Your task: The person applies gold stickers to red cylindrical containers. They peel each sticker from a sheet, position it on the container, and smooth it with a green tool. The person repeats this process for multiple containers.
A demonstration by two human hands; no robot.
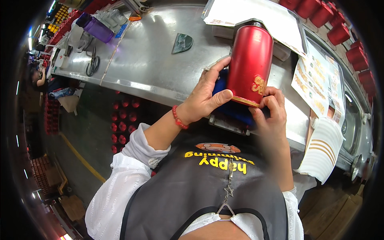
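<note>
A glossy red bottle (251, 60) lies at a slant over a blue support, its dark neck pointing away from me and its base toward me. Gold raised lettering (258, 84) sits on its lower right side, and a gold band (245, 101) rings the base. My left hand (208, 90) is wrapped along the bottle's left side, thumb near the bottom edge. My right hand (273, 108) has its fingers curled against the lower right of the bottle, thumb at the gold band. The blue support (220, 84) is mostly hidden beneath the bottle.
Sheets of gold stickers (314, 80) and striped white sheets (323, 144) lie on the right. A dark green flat piece (183, 43) rests on the metal bench (146, 56). At left are a purple bottle (96, 29) and black-handled scissors (93, 64). Red bottles (322, 16) line the far right.
</note>
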